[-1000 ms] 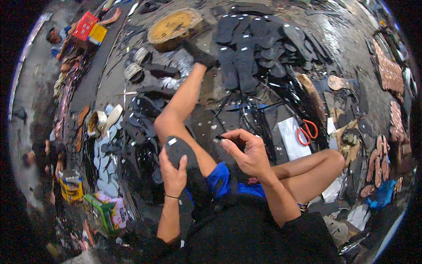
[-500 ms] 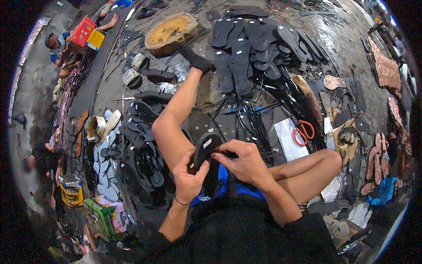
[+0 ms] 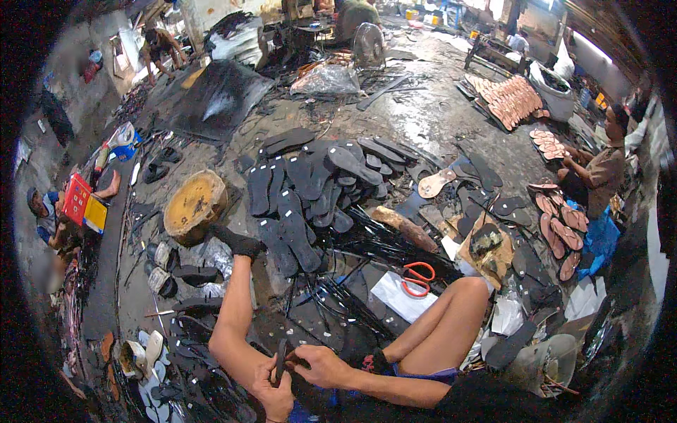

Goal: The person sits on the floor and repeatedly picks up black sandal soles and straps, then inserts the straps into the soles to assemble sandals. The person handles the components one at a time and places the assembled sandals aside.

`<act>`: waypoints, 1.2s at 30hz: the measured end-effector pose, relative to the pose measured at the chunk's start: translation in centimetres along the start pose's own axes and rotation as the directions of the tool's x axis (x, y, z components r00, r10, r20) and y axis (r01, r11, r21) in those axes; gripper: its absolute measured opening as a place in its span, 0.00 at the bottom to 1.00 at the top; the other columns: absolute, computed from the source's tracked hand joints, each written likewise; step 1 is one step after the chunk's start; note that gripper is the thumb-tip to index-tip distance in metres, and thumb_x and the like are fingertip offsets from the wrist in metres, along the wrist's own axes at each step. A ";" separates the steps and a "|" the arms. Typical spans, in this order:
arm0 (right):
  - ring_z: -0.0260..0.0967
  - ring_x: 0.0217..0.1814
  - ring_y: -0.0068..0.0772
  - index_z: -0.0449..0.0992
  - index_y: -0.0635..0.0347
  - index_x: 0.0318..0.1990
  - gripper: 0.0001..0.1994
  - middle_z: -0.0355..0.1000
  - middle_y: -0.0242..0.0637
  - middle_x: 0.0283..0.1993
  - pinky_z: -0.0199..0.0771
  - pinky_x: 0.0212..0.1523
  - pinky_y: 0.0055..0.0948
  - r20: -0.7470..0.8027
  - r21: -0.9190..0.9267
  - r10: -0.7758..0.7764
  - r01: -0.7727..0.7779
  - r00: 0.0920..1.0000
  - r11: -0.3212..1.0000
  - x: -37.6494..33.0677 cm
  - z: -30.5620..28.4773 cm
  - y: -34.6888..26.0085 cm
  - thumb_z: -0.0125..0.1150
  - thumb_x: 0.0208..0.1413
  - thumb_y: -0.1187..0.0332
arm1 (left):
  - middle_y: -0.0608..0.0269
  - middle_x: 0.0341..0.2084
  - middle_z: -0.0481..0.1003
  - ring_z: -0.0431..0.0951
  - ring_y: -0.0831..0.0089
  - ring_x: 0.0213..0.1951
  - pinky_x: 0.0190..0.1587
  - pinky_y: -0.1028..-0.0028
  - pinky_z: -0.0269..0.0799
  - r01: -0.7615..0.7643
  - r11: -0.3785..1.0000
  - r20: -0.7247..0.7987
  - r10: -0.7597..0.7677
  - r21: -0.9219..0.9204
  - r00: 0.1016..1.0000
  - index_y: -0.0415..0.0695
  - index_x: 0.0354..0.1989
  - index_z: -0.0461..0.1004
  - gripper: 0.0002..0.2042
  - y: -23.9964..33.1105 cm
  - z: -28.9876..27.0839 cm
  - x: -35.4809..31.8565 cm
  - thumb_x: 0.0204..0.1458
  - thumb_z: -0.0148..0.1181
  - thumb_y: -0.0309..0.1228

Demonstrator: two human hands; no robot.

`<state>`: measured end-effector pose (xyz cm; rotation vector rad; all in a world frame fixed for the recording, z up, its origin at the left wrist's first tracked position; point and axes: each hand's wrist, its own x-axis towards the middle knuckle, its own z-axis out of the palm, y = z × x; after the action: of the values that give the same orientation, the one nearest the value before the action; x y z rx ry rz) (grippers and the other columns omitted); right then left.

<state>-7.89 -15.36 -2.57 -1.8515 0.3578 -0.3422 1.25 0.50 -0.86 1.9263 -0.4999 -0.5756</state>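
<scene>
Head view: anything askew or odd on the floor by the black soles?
Nothing damaged stands out. The black soles lie in a loose, overlapping heap, and the orange-handled scissors sit on a white sheet amid tangled black straps.

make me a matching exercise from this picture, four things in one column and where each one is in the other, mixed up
Things:
1. black sandal sole
2. orange-handled scissors
3. round wooden block
4. pile of black soles

Places:
A. on white paper beside the bent right knee
B. spread on the floor, right of the block
C. held on edge between the left hand and right hand
D. just above the socked left foot

Pairs: 1-C, 2-A, 3-D, 4-B
</scene>
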 end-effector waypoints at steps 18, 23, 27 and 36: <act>0.76 0.43 0.60 0.77 0.64 0.40 0.09 0.77 0.55 0.38 0.76 0.42 0.48 0.098 -0.097 0.044 -0.035 0.994 0.995 -2.6 -4.6 -1.3 0.64 0.55 0.68 | 0.47 0.64 0.66 0.69 0.60 0.64 0.58 0.68 0.72 -0.237 0.968 0.160 0.247 -0.076 0.956 0.37 0.51 0.77 0.19 5.5 2.1 -1.0 0.49 0.60 0.13; 0.75 0.45 0.59 0.77 0.63 0.43 0.11 0.75 0.54 0.42 0.76 0.46 0.47 0.236 -0.144 0.144 -0.112 0.961 0.983 -4.6 -8.0 -2.5 0.63 0.53 0.71 | 0.54 0.41 0.77 0.80 0.64 0.46 0.52 0.68 0.76 -0.162 0.977 0.006 0.165 -0.137 0.986 0.39 0.40 0.79 0.14 5.3 4.2 -3.9 0.43 0.67 0.15; 0.74 0.47 0.58 0.75 0.62 0.43 0.11 0.74 0.53 0.42 0.75 0.45 0.47 0.109 -0.220 0.243 -0.215 0.964 0.951 -3.7 -8.5 -2.9 0.64 0.55 0.69 | 0.52 0.40 0.77 0.80 0.60 0.45 0.48 0.69 0.75 -0.251 0.967 -0.020 0.251 -0.035 0.968 0.37 0.41 0.77 0.13 4.7 5.5 -2.7 0.44 0.68 0.18; 0.76 0.43 0.54 0.78 0.59 0.40 0.09 0.79 0.44 0.37 0.75 0.44 0.46 0.139 -0.561 0.157 -0.053 0.978 0.826 0.3 -12.6 0.8 0.60 0.60 0.63 | 0.45 0.41 0.78 0.79 0.51 0.45 0.50 0.61 0.72 0.021 0.954 0.541 -0.188 0.300 0.820 0.36 0.49 0.74 0.17 1.6 0.0 -0.9 0.56 0.64 0.34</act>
<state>-12.75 -26.59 0.40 -2.4028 0.4676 0.0213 0.43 0.35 0.80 2.0448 -0.8948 -1.2264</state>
